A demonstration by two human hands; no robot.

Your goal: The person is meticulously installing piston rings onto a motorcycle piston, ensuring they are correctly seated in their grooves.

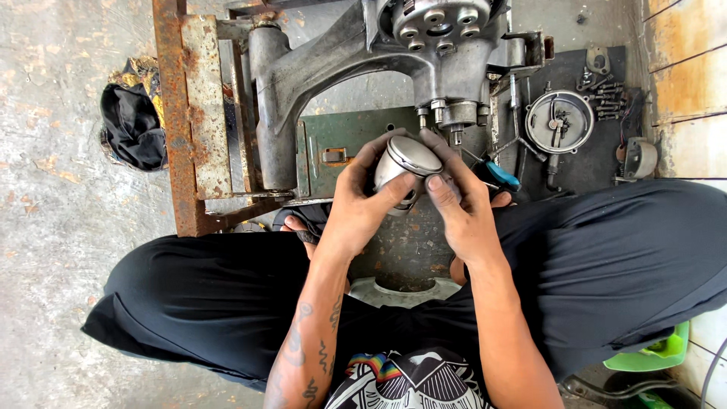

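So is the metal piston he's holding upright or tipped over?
Tipped. The piston lies slanted between the left hand and right hand, its flat crown facing up and right.

We wear loose black trousers that cover both legs in broad, creased folds, and a black shirt printed with a white line drawing and a small patch of rainbow stripes near its upper edge. Both our forearms are bare, with no sleeves, watch or bracelet on them. Dark tattoos run along our left forearm in curling, snake-like lines, and our left hand and right hand carry no gloves or rings, though dark grime marks the fingers.
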